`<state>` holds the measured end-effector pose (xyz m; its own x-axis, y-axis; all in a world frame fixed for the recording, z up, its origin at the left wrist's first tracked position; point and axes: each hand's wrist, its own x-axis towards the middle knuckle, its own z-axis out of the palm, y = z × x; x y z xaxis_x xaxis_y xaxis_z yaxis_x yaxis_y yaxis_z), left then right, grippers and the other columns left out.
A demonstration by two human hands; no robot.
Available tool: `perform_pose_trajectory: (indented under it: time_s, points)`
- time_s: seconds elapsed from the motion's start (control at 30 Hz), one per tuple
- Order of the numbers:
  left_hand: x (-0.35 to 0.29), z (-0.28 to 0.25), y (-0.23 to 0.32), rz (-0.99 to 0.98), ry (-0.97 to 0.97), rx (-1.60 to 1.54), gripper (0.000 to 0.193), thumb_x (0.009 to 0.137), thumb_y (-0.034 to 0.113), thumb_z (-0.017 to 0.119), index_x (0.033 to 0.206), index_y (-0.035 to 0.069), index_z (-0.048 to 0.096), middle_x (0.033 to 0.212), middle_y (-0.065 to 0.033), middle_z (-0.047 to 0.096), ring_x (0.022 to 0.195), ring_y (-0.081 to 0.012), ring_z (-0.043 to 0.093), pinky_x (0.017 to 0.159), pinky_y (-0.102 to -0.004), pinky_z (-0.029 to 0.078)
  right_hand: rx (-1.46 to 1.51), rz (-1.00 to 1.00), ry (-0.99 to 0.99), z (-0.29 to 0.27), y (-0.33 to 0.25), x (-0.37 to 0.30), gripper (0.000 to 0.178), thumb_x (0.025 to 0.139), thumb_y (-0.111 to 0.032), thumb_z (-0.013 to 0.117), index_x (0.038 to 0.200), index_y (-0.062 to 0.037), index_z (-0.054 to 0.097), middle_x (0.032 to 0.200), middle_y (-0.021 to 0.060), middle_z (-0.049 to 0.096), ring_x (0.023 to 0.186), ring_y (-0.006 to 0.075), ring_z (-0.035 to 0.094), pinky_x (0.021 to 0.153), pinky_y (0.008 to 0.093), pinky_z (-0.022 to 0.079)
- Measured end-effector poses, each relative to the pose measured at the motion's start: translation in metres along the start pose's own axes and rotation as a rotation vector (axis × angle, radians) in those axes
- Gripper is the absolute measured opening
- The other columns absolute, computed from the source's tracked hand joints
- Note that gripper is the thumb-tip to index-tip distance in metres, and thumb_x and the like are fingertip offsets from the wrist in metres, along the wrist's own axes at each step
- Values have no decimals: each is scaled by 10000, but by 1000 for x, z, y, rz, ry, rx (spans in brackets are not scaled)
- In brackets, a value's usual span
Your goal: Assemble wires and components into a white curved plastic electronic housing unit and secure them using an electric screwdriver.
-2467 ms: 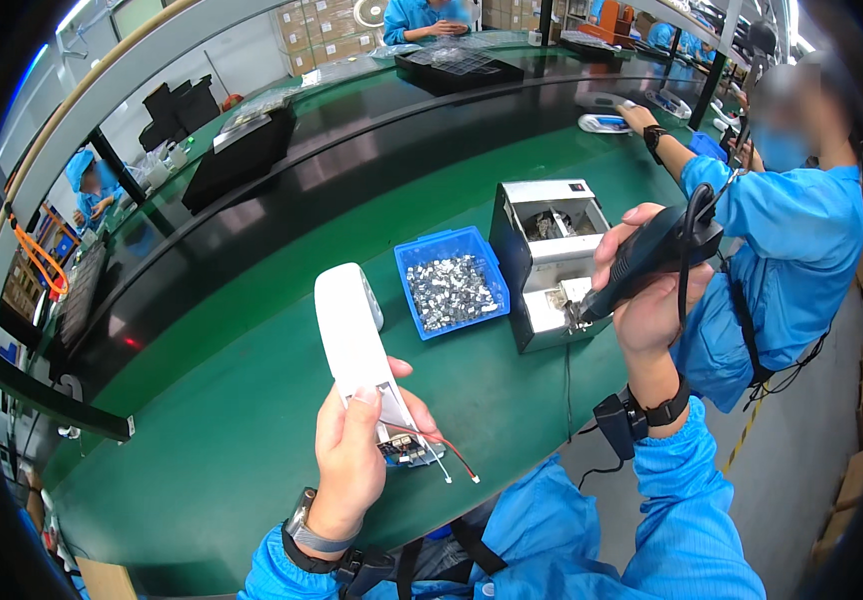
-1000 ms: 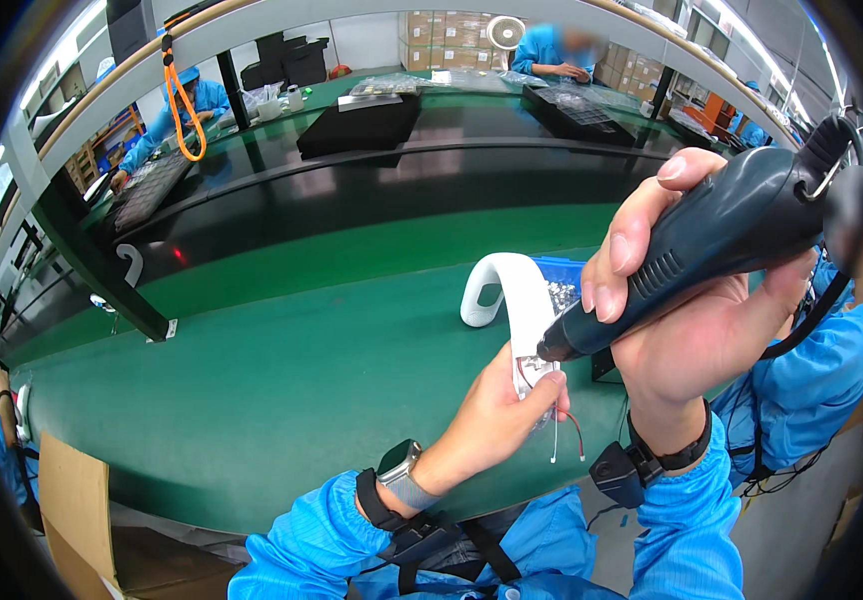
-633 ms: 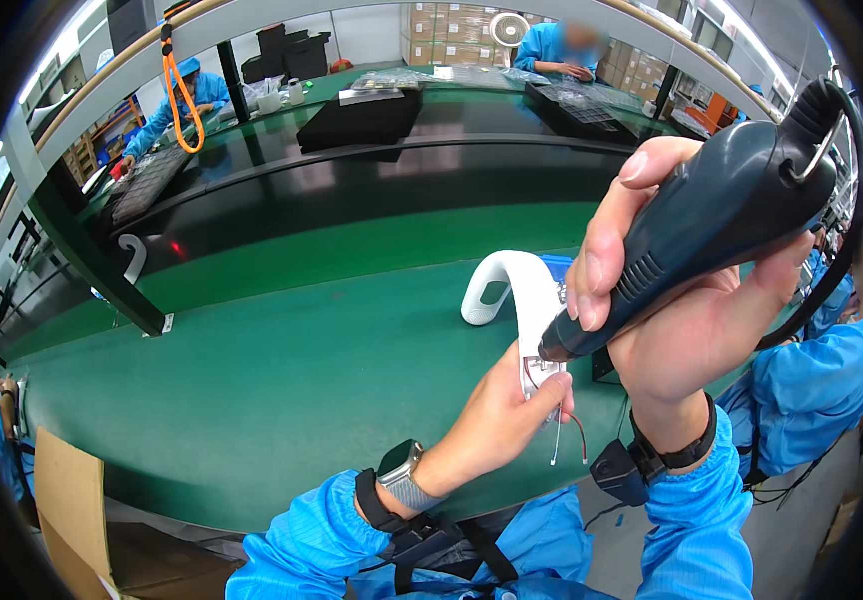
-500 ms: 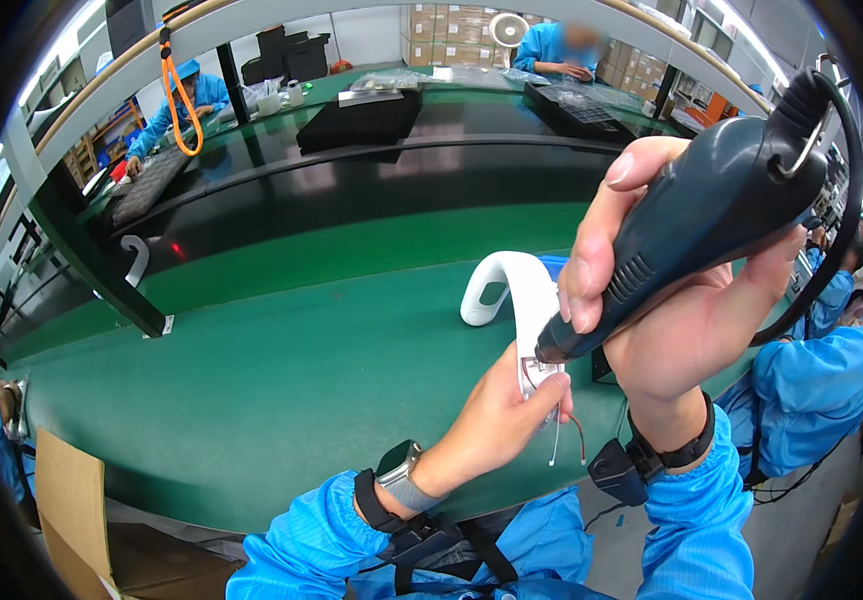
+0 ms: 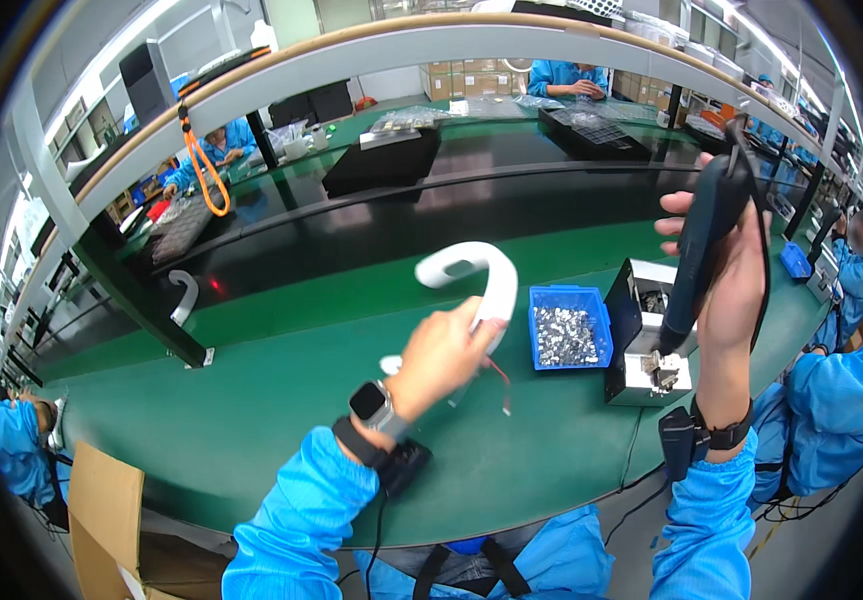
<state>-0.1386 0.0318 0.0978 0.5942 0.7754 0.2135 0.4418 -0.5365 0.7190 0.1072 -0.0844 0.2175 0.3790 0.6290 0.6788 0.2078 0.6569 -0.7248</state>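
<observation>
My left hand is closed round a white, hook-shaped plastic part, its curved end pointing up and away from me. Thin red-brown wires dangle below that hand. A small white end shows left of the hand; whether it belongs to the same part I cannot tell. In my right hand is a dark electric screwdriver, held upright with its tip down over a black and silver box-shaped device. Some of the right fingers stick out beyond the tool.
A blue bin of small metallic pieces stands between the white part and the device. Another white curved part lies at the left by a dark post. Beyond the green bench runs a black belt. Co-workers in blue sit around.
The screwdriver has come off the white part and moved right, over the device. My left hand has shifted left and up with the white part, turning it. The blue bin now shows.
</observation>
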Motion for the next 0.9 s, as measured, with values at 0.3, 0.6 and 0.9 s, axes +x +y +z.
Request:
perform_pose_trajectory:
  time_s: [0.3,0.6,0.9]
  points:
    - [68,-35,-175,113,328,791,152,852,79,618,991,88,681,915,-93,688,992,-307,634,991,-481,446,-692,-759,252,-24,23,-59,369,854,-36,534,1215,33,573,1153,170,630,1042,286,617,955,409,464]
    - [24,14,-108,-33,340,-28,306,884,98,660,1181,24,647,1142,-122,678,1055,-246,655,924,-350,511,-1078,-11,-455,3,142,-109,72,806,-131,690,828,-65,710,829,105,686,847,305,660,748,427,556]
    - [-73,39,-73,-206,-182,-845,254,1023,131,546,1223,5,640,988,-84,705,904,-144,676,837,-289,564,-1261,126,-576,18,177,-91,73,798,-131,658,794,-59,667,816,148,681,815,349,679,711,470,559]
